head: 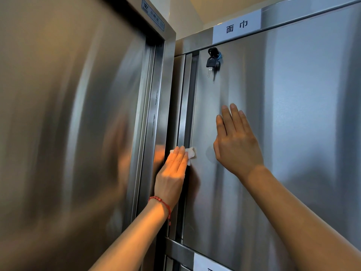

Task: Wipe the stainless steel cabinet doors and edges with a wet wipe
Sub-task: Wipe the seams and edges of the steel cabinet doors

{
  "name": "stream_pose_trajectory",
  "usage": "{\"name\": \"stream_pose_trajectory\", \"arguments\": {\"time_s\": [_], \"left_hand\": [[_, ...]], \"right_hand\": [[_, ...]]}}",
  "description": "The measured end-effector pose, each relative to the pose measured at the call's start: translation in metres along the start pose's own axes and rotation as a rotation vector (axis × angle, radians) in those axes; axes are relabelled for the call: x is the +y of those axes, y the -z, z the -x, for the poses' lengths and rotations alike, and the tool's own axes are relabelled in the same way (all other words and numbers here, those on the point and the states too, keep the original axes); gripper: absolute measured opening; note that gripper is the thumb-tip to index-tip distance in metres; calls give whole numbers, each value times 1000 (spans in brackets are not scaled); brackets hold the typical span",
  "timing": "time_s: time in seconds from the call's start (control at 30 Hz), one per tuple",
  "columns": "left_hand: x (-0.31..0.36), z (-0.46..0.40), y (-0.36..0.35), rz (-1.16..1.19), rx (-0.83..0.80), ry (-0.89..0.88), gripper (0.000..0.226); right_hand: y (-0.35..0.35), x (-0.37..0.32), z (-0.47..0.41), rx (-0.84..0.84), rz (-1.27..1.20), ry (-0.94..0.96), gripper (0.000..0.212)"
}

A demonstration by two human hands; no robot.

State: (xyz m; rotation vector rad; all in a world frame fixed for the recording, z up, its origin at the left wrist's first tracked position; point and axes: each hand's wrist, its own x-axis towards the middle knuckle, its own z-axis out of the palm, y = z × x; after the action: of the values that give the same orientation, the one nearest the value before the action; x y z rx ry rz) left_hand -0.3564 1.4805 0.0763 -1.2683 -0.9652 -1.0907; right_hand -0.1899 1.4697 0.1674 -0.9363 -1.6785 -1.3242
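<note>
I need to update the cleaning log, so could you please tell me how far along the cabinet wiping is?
Nothing shows clearly as finished. In hand: the left hand presses the wet wipe on the cabinet door at its left edge, while the right hand lies flat on the door. The area around the key and the lower door look left to do.

The left hand [172, 173] hides most of the wet wipe [191, 153].

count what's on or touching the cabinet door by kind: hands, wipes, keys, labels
hands: 2, left hand pressing the wet wipe, right hand flat on the cabinet door
wet wipe: 1
keys: 2, one in the lock, one hanging
labels: 2, upper label, lower label
total: 7
</note>
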Motion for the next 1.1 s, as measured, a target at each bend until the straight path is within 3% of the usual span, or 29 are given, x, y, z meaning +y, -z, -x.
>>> {"name": "stream_pose_trajectory", "arguments": {"time_s": [0.2, 0.67, 1.1], "left_hand": [[0, 5, 0, 19, 9, -6, 39], [-1, 9, 1, 65, -31, 13, 48], [2, 23, 1, 92, -33, 26, 37]], "right_hand": [[0, 0, 0, 9, 1, 1, 61], [-1, 0, 1, 20, -57, 0, 62], [-2, 0, 1, 15, -53, 5, 62]]}}
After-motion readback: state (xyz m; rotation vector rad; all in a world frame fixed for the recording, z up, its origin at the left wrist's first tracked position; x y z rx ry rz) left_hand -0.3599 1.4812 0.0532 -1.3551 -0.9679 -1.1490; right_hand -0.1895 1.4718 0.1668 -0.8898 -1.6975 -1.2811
